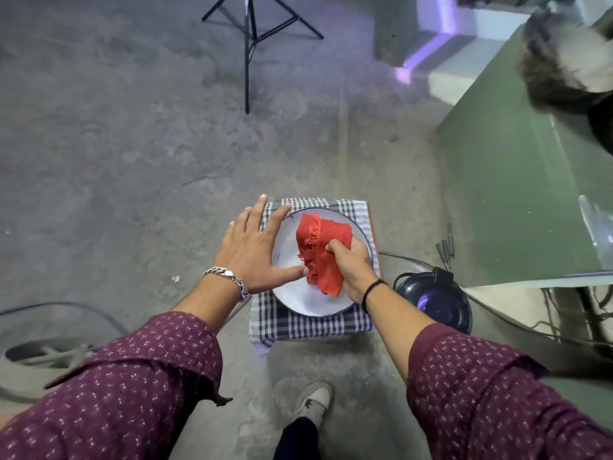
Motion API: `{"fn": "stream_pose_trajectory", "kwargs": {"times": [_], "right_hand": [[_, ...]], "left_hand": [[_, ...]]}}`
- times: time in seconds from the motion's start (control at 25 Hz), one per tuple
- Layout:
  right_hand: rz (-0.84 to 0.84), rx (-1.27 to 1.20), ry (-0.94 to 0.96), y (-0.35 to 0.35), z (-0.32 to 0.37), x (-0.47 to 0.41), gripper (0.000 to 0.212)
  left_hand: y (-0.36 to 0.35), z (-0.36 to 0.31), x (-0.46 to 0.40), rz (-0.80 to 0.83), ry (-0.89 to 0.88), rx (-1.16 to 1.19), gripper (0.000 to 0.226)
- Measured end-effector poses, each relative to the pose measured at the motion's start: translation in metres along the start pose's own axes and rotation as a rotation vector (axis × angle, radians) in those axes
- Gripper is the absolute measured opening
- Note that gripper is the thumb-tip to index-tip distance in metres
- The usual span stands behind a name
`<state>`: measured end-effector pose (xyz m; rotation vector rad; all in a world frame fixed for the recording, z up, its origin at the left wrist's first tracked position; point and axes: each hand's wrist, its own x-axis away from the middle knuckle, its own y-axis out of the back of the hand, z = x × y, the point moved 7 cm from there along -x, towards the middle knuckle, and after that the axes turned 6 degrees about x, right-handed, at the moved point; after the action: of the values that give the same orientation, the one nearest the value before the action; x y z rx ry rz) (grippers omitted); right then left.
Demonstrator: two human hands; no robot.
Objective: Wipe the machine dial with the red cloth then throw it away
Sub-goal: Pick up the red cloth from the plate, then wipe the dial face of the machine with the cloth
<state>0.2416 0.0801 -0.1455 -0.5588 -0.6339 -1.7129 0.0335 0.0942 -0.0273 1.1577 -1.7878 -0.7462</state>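
Head view: one red cloth (323, 252), one plate (308, 300), two hands.

I see the red cloth (323, 254) as coarse, frayed weave, the white plate (308, 298) as smooth glossy enamel, the checked cloth (311, 325) woven, the floor (132, 144) rough matt concrete.

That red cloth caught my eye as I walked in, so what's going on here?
A person stands over a white plate on a checked towel. Their right hand grips the red cloth over the plate, while the left hand lies spread open at the plate's edge. No wiping has begun.
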Motion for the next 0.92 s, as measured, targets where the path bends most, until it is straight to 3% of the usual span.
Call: {"fn": "stream_pose_trajectory", "kwargs": {"times": [0.16, 0.44, 0.72, 0.92], "right_hand": [[0.034, -0.161, 0.105, 0.046, 0.059, 0.03, 0.051], [-0.129, -0.206, 0.3, 0.189, 0.165, 0.122, 0.063], [-0.312, -0.272, 0.51, 0.361, 0.236, 0.255, 0.05], [-0.466, -0.36, 0.634, 0.467, 0.239, 0.354, 0.046]], "left_hand": [[0.027, -0.067, -0.016, -0.027, -0.137, -0.018, 0.13], [0.097, -0.23, -0.013, -0.104, -0.421, -0.053, 0.136], [0.151, -0.419, 0.036, -0.205, -0.742, -0.067, 0.136], [0.148, -0.538, 0.094, -0.205, -0.966, -0.119, 0.138]]}}
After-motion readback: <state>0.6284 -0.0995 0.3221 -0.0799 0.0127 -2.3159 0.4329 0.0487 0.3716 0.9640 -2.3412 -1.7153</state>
